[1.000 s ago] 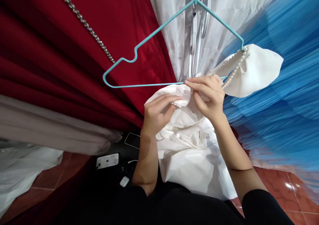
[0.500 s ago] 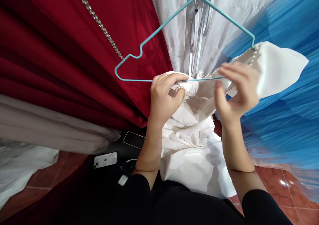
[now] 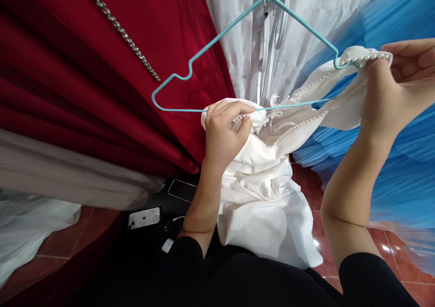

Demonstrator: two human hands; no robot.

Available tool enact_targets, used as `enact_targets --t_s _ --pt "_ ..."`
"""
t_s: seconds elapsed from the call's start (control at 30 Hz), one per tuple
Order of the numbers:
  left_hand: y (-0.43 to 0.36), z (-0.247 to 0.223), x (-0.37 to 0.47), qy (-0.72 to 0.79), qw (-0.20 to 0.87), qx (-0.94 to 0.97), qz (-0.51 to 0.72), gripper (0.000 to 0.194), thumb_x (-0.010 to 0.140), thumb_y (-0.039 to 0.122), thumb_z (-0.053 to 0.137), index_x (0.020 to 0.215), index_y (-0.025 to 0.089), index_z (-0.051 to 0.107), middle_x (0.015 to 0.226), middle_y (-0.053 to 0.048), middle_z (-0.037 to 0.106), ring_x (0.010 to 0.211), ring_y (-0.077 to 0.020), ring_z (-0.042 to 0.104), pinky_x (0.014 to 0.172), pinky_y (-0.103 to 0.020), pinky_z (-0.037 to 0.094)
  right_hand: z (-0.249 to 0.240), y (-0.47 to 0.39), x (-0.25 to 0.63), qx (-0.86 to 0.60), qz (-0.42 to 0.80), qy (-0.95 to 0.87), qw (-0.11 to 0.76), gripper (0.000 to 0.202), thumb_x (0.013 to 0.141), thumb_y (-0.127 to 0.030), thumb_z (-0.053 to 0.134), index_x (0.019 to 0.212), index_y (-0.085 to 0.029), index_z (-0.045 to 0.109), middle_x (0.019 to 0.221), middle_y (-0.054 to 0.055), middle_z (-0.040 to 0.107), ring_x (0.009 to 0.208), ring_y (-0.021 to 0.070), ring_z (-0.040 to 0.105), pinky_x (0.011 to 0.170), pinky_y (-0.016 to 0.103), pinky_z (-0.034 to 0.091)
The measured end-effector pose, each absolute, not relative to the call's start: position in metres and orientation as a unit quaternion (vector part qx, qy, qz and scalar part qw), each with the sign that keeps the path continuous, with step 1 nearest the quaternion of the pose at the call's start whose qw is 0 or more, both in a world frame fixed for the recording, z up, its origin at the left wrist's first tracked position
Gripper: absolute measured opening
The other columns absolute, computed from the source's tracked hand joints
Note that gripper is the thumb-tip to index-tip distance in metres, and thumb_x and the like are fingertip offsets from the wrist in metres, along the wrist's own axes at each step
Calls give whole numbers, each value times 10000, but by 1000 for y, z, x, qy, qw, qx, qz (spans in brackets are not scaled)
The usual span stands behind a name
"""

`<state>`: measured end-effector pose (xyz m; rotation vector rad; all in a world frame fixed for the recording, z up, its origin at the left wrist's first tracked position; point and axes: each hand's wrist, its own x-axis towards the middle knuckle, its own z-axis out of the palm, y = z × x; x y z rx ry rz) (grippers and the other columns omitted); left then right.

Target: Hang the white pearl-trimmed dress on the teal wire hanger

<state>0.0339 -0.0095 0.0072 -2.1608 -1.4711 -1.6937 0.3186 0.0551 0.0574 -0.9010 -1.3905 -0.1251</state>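
Observation:
A white dress (image 3: 261, 230) edged with pearl beads hangs down in front of me, its skirt bunched near my lap. Above it is a light-blue wire hanger (image 3: 227, 31), whose right end goes into one shoulder of the dress. My left hand (image 3: 222, 132) is closed on the dress's other shoulder and the hanger's lower bar. Far to the right, my right hand (image 3: 396, 89) pinches the beaded shoulder strap (image 3: 369, 55) at the hanger's right end, pulling the fabric outward. Its other fingers are partly cut off by the frame edge.
Red draped fabric (image 3: 163, 35) with a jewelled chain (image 3: 118, 28) fills the left. Blue tulle (image 3: 401, 171) is on the right, and white fabric (image 3: 234, 21) hangs behind the hanger. Low on the left, a white phone (image 3: 144, 218) and a dark-screened phone (image 3: 181, 190) lie on a black surface.
My right hand has moved right and now grips the beaded strap, which is drawn over the hanger's right end. The neckline is stretched wider. My left hand stays in place.

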Motion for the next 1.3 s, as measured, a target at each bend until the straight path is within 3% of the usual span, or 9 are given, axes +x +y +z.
enact_targets --t_s 0.17,0.37,0.5,0.57,0.77,0.93,1.03,1.13,1.3 --pt "-4 9 25 -481 11 -707 -518 249 839 25 622 884 246 727 900 34 797 834 -209 681 914 -394 500 37 62 356 -457 -34 -583 671 193 945 -184 781 929 -370 834 925 -14 830 864 237 805 751 397 667" --pt "-3 5 29 -467 -1 -710 -526 278 809 11 634 908 252 729 882 38 785 789 -194 658 888 -394 500 5 34 348 -508 66 -622 592 91 883 -270 861 850 -349 828 801 7 810 688 192 746 611 355 574" --pt "-3 2 42 -467 -33 -700 -540 243 799 41 629 893 244 723 888 27 784 772 -192 641 914 -400 509 -2 1 305 -432 103 -757 480 88 826 -215 820 862 -294 808 940 20 834 882 226 803 755 393 643" --pt "-3 2 45 -468 -37 -693 -548 233 794 46 628 881 242 719 883 24 783 764 -193 636 915 -401 510 0 -9 279 -374 93 -797 466 103 881 -225 761 938 -292 814 1061 10 829 986 211 801 873 413 662" --pt "-5 5 38 -465 -24 -701 -540 218 816 56 655 906 238 737 917 16 804 811 -201 688 937 -398 524 -1 -2 237 -393 119 -699 586 280 986 -299 723 1262 -303 772 912 -7 760 734 132 680 686 325 602" --pt "-1 -1 37 -441 -23 -721 -534 216 914 106 617 1000 243 760 1034 -5 829 1010 -223 775 1038 -411 556 -18 13 234 -407 109 -647 636 143 996 -358 733 1084 -283 817 916 0 778 666 113 623 609 311 546" --pt "-6 -14 37 -445 23 -689 -571 191 924 161 600 1007 258 741 1141 -37 798 1102 -247 761 1010 -423 600 -19 20 232 -402 114 -643 641 150 1006 -391 719 1045 -274 805 886 -5 769 667 115 636 597 307 539" --pt "-18 -38 25 -484 71 -610 -624 134 913 250 613 994 251 720 1023 -59 728 1020 -253 730 882 -397 616 -18 26 228 -409 127 -641 637 168 1003 -417 715 982 -265 783 858 -3 757 665 117 648 599 306 554" --pt "-5 -70 -39 -552 -25 -482 -681 203 938 323 558 1091 213 633 843 -8 590 737 -152 602 689 -316 504 -21 30 228 -394 135 -635 651 198 997 -450 719 970 -261 768 882 7 763 693 129 671 661 328 611"
